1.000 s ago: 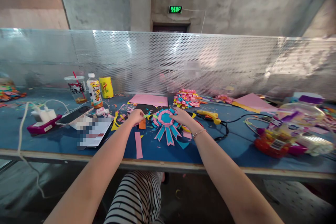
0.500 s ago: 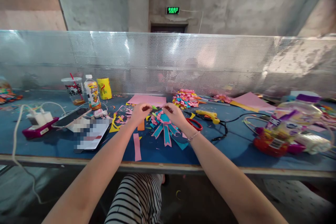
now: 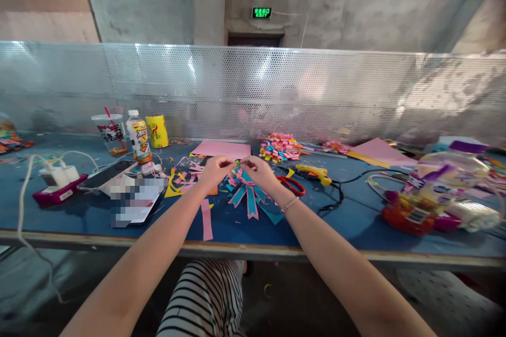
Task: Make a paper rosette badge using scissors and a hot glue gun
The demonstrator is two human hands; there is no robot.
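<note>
Left hand (image 3: pixel 213 174) pinched closed, apparently on a green paper piece (image 3: pixel 237 162); right hand (image 3: pixel 260 174) curled fingertip-close beside it, its hold unclear. Pink-and-blue rosette (image 3: pixel 250 201) lies just bodyward of the grip, upper part half hidden. Judgement: small, light pressure suits; spare the folded rim. Red loop (image 3: pixel 302 193) sits right of the grip.
</note>
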